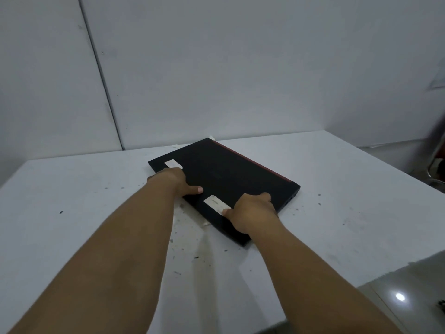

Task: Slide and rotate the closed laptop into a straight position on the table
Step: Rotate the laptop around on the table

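Observation:
A closed black laptop [231, 174] with a red strip along its far edge lies askew on the white table [72, 213], turned so one corner points toward the wall. Two pale stickers sit on its lid. My left hand [174, 180] grips its near-left edge, thumb on the lid and fingers around the side. My right hand [251, 210] holds the near-right part of the same edge, thumb on the lower sticker, fingers curled over the lid.
The table is scuffed and speckled with dark marks, with torn paper bits under the laptop. A grey wall [240, 68] rises close behind. The table's right edge drops to a glossy floor [409, 297]; part of a chair [437, 162] shows at far right.

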